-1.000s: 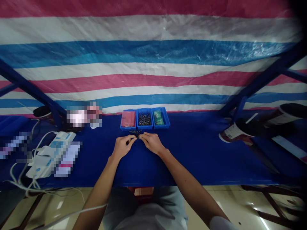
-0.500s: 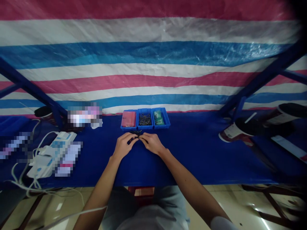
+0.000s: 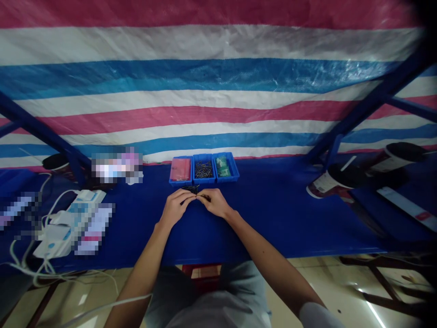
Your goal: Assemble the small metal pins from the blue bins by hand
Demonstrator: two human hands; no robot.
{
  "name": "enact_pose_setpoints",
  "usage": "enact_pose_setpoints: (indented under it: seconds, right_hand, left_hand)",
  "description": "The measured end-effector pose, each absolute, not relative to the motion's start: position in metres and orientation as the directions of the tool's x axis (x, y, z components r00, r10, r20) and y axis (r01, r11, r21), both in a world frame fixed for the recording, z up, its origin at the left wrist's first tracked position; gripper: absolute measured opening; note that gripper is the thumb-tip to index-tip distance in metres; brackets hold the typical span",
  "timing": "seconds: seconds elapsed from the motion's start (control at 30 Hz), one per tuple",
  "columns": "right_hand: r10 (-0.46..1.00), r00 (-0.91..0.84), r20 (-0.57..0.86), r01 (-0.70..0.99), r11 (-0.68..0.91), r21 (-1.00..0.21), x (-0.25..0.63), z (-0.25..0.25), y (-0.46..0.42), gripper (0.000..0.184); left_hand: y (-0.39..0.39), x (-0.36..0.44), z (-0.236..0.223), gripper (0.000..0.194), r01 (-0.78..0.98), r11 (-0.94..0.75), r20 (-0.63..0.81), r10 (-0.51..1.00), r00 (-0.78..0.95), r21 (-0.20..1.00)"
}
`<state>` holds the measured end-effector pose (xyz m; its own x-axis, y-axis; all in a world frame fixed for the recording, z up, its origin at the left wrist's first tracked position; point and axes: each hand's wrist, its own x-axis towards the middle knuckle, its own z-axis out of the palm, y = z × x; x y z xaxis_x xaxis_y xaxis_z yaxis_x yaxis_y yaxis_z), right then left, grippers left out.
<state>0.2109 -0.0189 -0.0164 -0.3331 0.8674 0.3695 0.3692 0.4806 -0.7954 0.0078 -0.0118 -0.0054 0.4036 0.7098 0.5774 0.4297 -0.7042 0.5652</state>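
My left hand (image 3: 175,206) and my right hand (image 3: 215,203) meet over the table, fingertips nearly touching. Thumb and fingers of each are pinched together, and whatever lies between them is too small to make out. Just beyond the fingertips is a little heap of dark screws (image 3: 192,187), partly covered by my left fingers. Behind it three blue bins stand side by side: the left bin (image 3: 176,183) contains flat pink-red packets (image 3: 180,169), the middle bin (image 3: 204,181) loose dark screws (image 3: 204,170), and the right bin (image 3: 231,178) green-and-clear packets (image 3: 223,167).
On the blue table (image 3: 269,214), a white power strip (image 3: 70,223) with tangled cables lies at left. At right stand lidded cups (image 3: 329,182) near a flat pale device (image 3: 406,207). A striped tarpaulin (image 3: 218,82) hangs behind, between blue frame bars (image 3: 362,105).
The view has shifted slightly. Both hands stay by the screw heap, the fingertips now closer together and my right fingers curled more.
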Motion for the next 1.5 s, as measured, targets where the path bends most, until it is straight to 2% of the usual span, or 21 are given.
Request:
enact_pose_setpoints:
  seconds: [0.2, 0.53, 0.7, 0.83, 0.97, 1.5]
  right_hand:
    - [0.903, -0.284, 0.322, 0.323, 0.406, -0.855, 0.2121, -0.0130, -0.0164, 0.026]
    - [0.866, -0.303, 0.398, 0.291, 0.482, -0.826, 0.2089, -0.0075, -0.0223, 0.024]
    - [0.864, -0.251, 0.437, 0.388, 0.504, -0.772, 0.2126, -0.0092, -0.0210, 0.021]
    - [0.841, -0.322, 0.434, 0.495, 0.541, -0.681, 0.2147, -0.0102, -0.0203, 0.020]
    - [0.826, -0.369, 0.426, 0.534, 0.564, -0.631, 0.2132, -0.0103, -0.0203, 0.022]
    - [0.817, -0.344, 0.462, 0.519, 0.576, -0.631, 0.2135, -0.0072, -0.0221, 0.015]
  left_hand:
    - [-0.0122, 0.0077, -0.0056, 0.016, 0.450, -0.709, 0.571, 0.705, 0.421, 0.543]
    - [-0.0139, 0.0092, -0.0067, 0.014, 0.493, -0.690, 0.564, 0.721, 0.402, 0.530]
    - [-0.0149, 0.0123, -0.0036, 0.012, 0.470, -0.689, 0.591, 0.721, 0.362, 0.552]
    - [-0.0152, 0.0134, -0.0043, 0.009, 0.438, -0.701, 0.618, 0.709, 0.339, 0.564]
    - [-0.0152, 0.0125, -0.0077, 0.010, 0.438, -0.671, 0.585, 0.739, 0.334, 0.598]
    - [-0.0115, 0.0102, -0.0073, 0.016, 0.481, -0.611, 0.495, 0.792, 0.359, 0.629]
